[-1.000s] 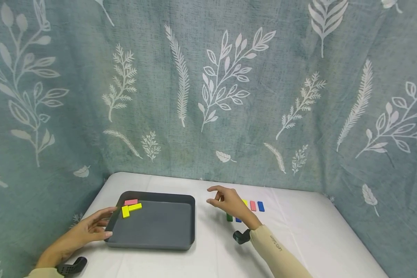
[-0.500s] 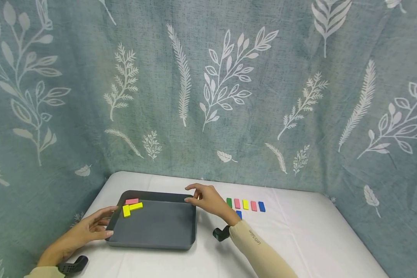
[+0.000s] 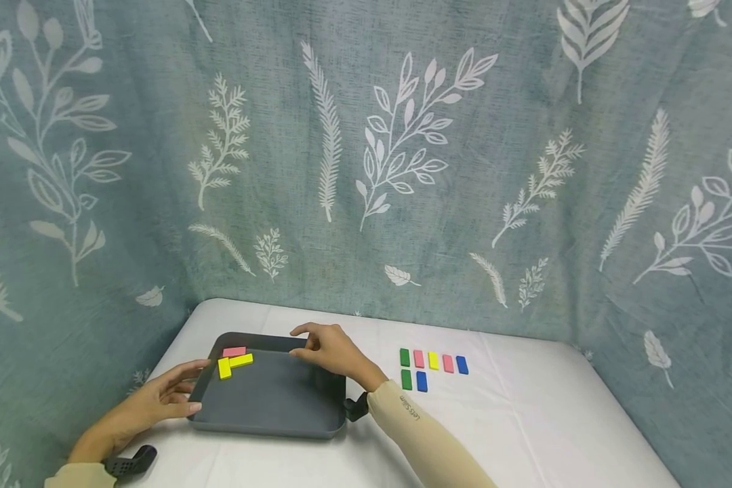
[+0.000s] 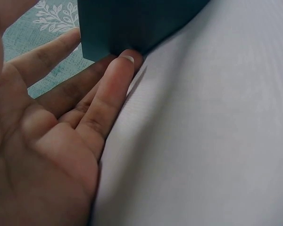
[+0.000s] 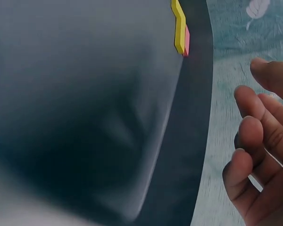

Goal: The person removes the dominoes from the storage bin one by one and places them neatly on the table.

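In the head view, a dark grey tray (image 3: 268, 425) lies on the white-covered table. A pink block (image 3: 234, 352) and two yellow blocks (image 3: 240, 360) sit in its back left corner. My left hand (image 3: 155, 401) rests at the tray's left wall, its fingers (image 4: 108, 101) touching the tray side (image 4: 127, 28) in the left wrist view. Over the tray's back right part hovers my right hand (image 3: 329, 347), thumb and forefinger apart with nothing seen between them. Loosely bent fingers (image 5: 250, 132) of that hand show beside the tray rim in the right wrist view.
Right of the tray, several small blocks stand in two rows: green (image 3: 405, 357), pink (image 3: 419, 359), yellow (image 3: 433, 360) and blue (image 3: 461, 364) among them. A leaf-patterned teal curtain (image 3: 366, 169) rises behind the table and at both sides.
My right hand has moved left, from beside the blocks on the table to above the tray, uncovering those blocks. My left hand stays at the tray's left wall.
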Demonstrator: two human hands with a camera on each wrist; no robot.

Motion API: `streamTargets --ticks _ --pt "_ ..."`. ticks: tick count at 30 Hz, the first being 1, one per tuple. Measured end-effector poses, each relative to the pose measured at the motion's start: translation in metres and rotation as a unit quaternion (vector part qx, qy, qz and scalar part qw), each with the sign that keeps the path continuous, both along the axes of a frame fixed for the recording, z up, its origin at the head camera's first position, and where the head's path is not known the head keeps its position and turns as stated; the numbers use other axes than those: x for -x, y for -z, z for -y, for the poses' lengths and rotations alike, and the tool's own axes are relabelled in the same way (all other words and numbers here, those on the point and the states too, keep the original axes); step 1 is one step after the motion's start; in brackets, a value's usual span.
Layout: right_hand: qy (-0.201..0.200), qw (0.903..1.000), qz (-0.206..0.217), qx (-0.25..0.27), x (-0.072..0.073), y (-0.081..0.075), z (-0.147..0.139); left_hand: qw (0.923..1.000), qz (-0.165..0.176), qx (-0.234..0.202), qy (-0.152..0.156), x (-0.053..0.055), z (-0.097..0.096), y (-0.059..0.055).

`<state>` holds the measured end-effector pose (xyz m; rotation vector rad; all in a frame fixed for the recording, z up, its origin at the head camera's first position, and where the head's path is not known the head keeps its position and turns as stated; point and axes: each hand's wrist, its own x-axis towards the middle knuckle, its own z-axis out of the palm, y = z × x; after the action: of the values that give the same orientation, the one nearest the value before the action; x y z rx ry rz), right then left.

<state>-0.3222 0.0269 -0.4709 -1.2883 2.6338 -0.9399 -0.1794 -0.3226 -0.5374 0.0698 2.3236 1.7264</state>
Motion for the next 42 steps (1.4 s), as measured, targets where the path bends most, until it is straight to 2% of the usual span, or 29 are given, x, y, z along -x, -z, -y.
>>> streamTargets --ticks 9,16,24,32,42 --pt "-0.016 0.9998 0.012 -0.005 -0.005 -0.001 0.029 0.9999 -0.011 -0.001 0.002 0.001 0.001 0.001" --pt "-0.035 0.999 0.027 -0.012 -0.005 0.007 0.049 0.9999 -0.012 0.009 -0.007 0.0 0.001 0.001" --pt "-0.055 0.9977 0.009 -0.038 -0.008 0.013 0.07 0.9991 -0.034 0.012 0.021 0.0 0.003 0.001" --pt "-0.051 0.9966 0.036 -0.054 -0.012 0.018 0.084 0.9993 -0.033 0.007 0.019 0.002 0.005 0.002" --pt "-0.073 0.9923 0.072 -0.07 -0.013 0.029 0.096 0.999 -0.038 -0.003 0.023 0.001 0.007 0.003"
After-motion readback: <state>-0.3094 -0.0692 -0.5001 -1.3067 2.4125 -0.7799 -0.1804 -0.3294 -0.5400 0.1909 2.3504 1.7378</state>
